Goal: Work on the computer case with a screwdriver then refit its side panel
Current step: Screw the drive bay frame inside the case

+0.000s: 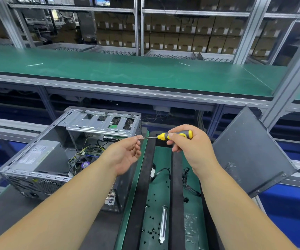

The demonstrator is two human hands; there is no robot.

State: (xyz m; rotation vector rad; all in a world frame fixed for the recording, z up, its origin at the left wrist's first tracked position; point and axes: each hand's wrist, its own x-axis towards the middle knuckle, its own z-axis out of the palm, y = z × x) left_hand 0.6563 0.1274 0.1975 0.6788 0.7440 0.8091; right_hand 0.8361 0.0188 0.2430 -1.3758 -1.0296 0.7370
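The open computer case [37, 159] lies on its side at the left, with its power supply, wiring and drive cage exposed. My right hand [190, 147] grips the yellow and black handle of a screwdriver [174, 135], held level above the bench. My left hand [125, 154] pinches the tip of its thin shaft with the fingertips, perhaps with a small screw there; too small to tell. The grey side panel [250, 152] leans upright against the frame at the right, apart from the case.
A green tray [156, 186] with black dividers sits between the case and the panel, holding several small black screws, a metal slot cover [163, 224] and cables [187, 179]. A long green shelf [127, 69] runs behind. Aluminium frame posts stand at the right.
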